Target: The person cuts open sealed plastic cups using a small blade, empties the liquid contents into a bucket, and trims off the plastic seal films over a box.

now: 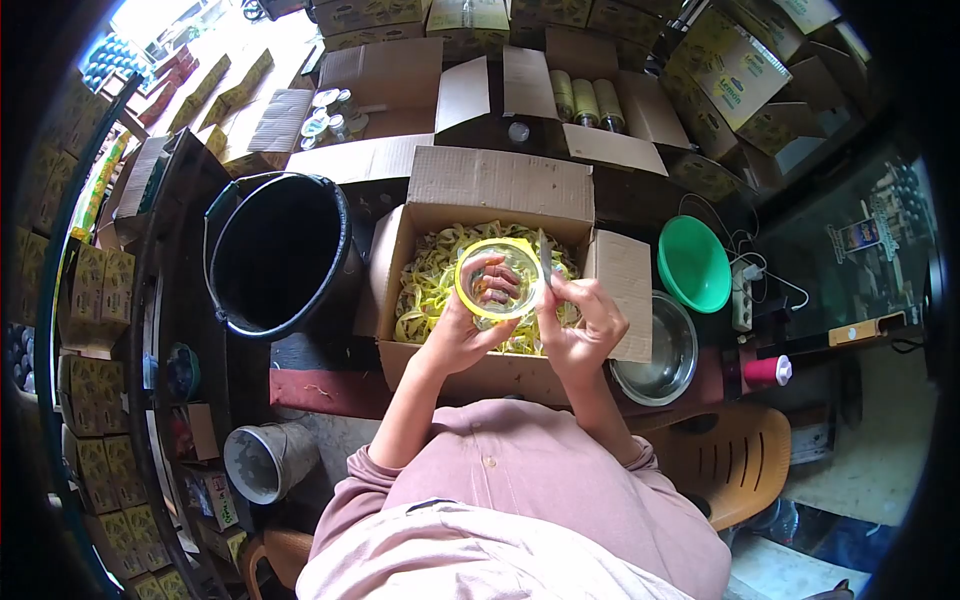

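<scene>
My left hand (pixel 462 335) is wrapped round a clear jar (pixel 522 268) with a yellow band around its rim. The jar's round mouth faces me, and some fingers show through or inside it. In my right hand (pixel 592 318), a thin knife (pixel 545 262) is pinched, its blade pointing up along the jar's right side. Whether the blade touches the yellow band, I cannot tell. Both hands are above an open cardboard box (pixel 500 183) filled with crumpled yellow-and-clear plastic strips (pixel 425 290).
Left of the box stands a black bucket (pixel 345 240). A green bowl (pixel 694 264), a metal bowl (pixel 690 350), a power strip (pixel 742 298) and a pink thread spool (pixel 766 372) are on the right. Farther back, open cartons hold jars (pixel 325 115) and yellow-labelled bottles (pixel 585 100).
</scene>
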`<state>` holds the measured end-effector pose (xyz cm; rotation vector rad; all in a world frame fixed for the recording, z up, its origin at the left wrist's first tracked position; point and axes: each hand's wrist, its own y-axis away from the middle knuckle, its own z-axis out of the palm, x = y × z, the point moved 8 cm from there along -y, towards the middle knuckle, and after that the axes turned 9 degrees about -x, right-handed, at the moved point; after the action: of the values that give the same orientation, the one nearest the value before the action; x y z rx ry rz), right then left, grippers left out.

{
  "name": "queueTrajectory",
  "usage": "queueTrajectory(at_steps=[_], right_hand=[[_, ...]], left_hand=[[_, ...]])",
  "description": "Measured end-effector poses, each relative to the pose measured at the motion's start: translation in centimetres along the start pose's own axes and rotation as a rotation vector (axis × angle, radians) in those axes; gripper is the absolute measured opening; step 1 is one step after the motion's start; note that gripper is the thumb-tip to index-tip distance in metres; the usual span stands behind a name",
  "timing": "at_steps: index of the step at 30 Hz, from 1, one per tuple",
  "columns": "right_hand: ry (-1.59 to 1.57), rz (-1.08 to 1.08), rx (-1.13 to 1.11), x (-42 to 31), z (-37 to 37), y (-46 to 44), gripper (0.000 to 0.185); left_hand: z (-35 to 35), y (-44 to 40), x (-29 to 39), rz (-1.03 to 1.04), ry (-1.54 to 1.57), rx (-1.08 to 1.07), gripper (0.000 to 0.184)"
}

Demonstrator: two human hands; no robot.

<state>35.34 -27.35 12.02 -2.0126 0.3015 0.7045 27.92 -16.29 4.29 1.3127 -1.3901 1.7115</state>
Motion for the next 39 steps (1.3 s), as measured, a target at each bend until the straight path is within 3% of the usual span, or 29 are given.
queueTrajectory(at_steps=[20, 24, 25, 34, 39], right_hand=[[-0.041, 0.016, -0.074, 0.7, 0.0, -0.2, 0.021], [-0.055, 0.032, -0.074, 1.2, 0.1, -0.3, 0.022], [-0.067, 0.034, -0.070, 1.4, 0.2, -0.4, 0.022], [-0.058, 0.068, -0.042, 0.9, -0.2, 0.4, 0.016], [-0.004, 0.046, -0.052, 0.3, -0.3, 0.9, 0.019]], left_hand=[[-0.7, 0.1, -0.8, -0.144, 0.104, -0.072, 0.060], [0.6, -0.1, 0.2, -0.150, 0.182, -0.140, 0.057], [0.7, -0.3, 0.4, -0.061, 0.136, -0.185, 0.059], [-0.4, 0.0, -0.2, -0.183, 0.218, -0.008, 0.063], [-0.8, 0.0, -0.5, -0.149, 0.162, -0.003, 0.062]])
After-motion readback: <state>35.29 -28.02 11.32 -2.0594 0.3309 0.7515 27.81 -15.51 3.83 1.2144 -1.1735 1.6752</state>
